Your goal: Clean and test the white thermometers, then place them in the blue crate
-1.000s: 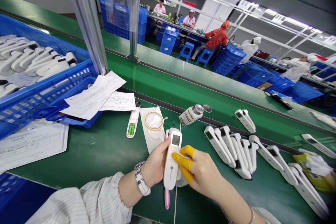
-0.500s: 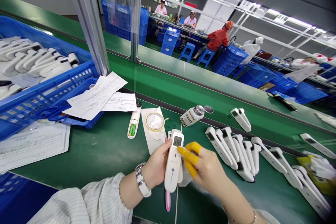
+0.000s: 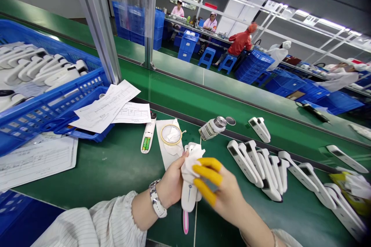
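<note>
A white handheld thermometer (image 3: 188, 200) lies in my left hand (image 3: 171, 185), whose fingers are wrapped round its side. My right hand (image 3: 226, 191), with yellow finger cots, presses a crumpled white wipe (image 3: 191, 162) onto the thermometer's upper front. That wipe hides the display; the lower body still shows. Part of another white piece peeks out behind the thermometer, mostly hidden. Below its lower end, a pink-edged strip (image 3: 186, 222) lies on the green bench. Beyond my hands stands a tilted metal-topped bottle (image 3: 210, 129) with its lid flipped up.
More thermometers (image 3: 268, 173) lie in a row at right, others (image 3: 260, 129) on the green belt (image 3: 174, 85). At left are a blue crate (image 3: 52, 104) of thermometers, papers (image 3: 107, 106), a device with green batteries (image 3: 147, 141) and a yellow ring (image 3: 162, 139) on paper.
The display was uncovered and readable; the wipe now covers it under my right fingers. The thermometers on the belt at right have shifted slightly left.
</note>
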Available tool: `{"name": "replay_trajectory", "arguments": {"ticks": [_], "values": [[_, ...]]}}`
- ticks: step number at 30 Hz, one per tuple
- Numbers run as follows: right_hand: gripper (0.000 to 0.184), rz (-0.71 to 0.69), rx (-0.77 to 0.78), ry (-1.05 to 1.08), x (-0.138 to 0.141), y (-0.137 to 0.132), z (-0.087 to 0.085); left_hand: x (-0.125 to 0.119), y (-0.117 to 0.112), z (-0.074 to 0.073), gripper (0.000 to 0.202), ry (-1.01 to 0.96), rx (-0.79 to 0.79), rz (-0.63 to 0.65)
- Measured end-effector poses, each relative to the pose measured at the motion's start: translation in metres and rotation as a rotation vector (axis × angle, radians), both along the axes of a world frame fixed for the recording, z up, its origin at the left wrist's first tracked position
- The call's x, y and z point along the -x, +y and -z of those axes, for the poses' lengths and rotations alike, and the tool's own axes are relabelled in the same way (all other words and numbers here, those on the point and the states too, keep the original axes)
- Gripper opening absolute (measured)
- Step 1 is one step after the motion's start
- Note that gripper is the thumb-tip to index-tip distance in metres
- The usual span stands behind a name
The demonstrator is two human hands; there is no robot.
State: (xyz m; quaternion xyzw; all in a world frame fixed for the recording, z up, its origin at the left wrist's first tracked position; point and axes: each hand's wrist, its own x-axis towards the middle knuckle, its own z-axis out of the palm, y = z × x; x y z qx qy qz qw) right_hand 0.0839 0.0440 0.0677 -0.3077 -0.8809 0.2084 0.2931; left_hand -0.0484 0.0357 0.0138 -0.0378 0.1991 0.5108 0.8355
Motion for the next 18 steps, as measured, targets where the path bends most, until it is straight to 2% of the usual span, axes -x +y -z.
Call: {"name": "replay_trajectory", "arguments": {"ticks": [2,5,7,10,12,15,18], "values": [[0.027,-0.060,-0.145,-0.189,0.0030,0.0036,0.0074,-0.0007,-0.0001,0.0026,0.025,-0.016,0.011,-0.001],[0.024,0.030,-0.307,-0.271,-0.0011,0.0086,0.0121,-0.0017,-0.0002,0.0048,0.028,-0.009,-0.028,-0.005],[0.021,0.087,-0.318,-0.295,-0.0045,0.0087,0.0114,-0.0019,-0.0003,0.0053,0.030,0.010,-0.035,-0.003],[0.020,0.000,-0.237,-0.349,-0.0034,0.0053,0.0088,-0.0015,-0.0002,0.0046,0.026,0.017,-0.015,0.014],[0.021,-0.033,-0.251,-0.370,0.0003,0.0048,0.0080,-0.0008,0.0000,0.0029,0.022,0.010,-0.005,0.008],[0.024,0.084,-0.353,-0.371,0.0024,0.0079,0.0080,0.0005,0.0005,-0.0003,0.022,0.022,-0.015,-0.011],[0.022,0.142,-0.328,-0.364,-0.0007,0.0066,0.0081,0.0012,0.0005,-0.0009,0.024,0.047,-0.036,-0.010]]}}
